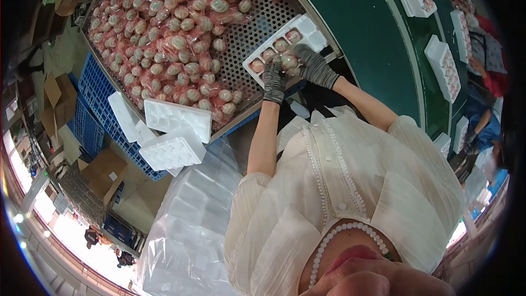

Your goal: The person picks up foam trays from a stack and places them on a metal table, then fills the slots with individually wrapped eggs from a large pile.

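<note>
A white foam tray [316, 39] with round hollows lies tilted at the edge of a perforated metal table, several plastic-wrapped eggs [256, 65] sitting in one row of it. My left hand [273, 81], in a grey knit glove, reaches over the tray's near side, its fingers closed at a wrapped egg. My right hand [316, 67], gloved alike, comes from the right with its fingers curled round a wrapped egg [289, 61] just above the tray. The fingertips of both hands nearly meet, and partly hide the hollows beneath.
A big heap of wrapped eggs [164, 38] covers much of the perforated table [249, 38]. Foam trays [172, 151] are stacked at its left corner by blue crates [104, 93]. Right of me runs a green conveyor [361, 16] with filled trays [442, 68]; other people stand beyond it.
</note>
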Tool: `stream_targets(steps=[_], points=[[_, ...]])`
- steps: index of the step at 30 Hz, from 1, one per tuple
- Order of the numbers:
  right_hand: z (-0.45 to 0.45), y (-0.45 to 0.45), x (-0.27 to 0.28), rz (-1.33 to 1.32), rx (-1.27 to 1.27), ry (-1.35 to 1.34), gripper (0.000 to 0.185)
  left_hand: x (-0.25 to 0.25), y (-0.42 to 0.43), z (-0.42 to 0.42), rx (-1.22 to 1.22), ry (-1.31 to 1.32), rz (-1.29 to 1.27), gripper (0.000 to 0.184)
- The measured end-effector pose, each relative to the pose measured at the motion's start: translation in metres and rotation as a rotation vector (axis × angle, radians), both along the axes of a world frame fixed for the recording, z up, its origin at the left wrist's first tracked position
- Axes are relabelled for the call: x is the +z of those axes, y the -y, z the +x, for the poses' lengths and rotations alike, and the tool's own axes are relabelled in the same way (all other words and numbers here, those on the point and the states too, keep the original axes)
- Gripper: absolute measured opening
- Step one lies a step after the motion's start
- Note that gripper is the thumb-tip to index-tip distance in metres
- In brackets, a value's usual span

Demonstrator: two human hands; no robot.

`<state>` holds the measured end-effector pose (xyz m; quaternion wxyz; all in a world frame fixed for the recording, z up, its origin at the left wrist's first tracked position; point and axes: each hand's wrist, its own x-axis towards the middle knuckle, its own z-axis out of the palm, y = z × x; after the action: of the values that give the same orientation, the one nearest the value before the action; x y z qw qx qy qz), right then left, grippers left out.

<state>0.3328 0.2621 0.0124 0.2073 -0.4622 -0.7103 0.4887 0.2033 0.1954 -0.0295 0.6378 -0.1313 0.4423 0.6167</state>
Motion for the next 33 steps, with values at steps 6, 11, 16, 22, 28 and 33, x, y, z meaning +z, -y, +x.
stream_targets(steps=[6,11,16,22,28,33], points=[[0.007,0.013,-0.003,0.050,0.262,0.168,0.048,0.000,0.005,0.012,-0.488,-1.131,-0.154,0.026],[0.016,0.008,-0.014,-0.023,0.057,0.139,0.047,-0.025,-0.012,0.030,-0.463,-1.331,-0.173,0.032],[-0.001,-0.009,-0.027,0.174,0.213,0.405,0.037,-0.054,-0.004,0.027,-0.520,-1.072,-0.216,0.030],[-0.001,-0.012,-0.002,0.302,0.400,0.687,0.031,-0.033,-0.013,0.033,-0.787,-1.618,-0.160,0.023],[-0.015,-0.024,-0.043,0.303,0.492,0.684,0.026,-0.037,-0.020,0.029,-0.851,-1.474,-0.246,0.023],[-0.015,-0.023,-0.025,0.135,0.470,0.757,0.018,-0.039,-0.001,0.026,-0.621,-1.462,-0.045,0.026]])
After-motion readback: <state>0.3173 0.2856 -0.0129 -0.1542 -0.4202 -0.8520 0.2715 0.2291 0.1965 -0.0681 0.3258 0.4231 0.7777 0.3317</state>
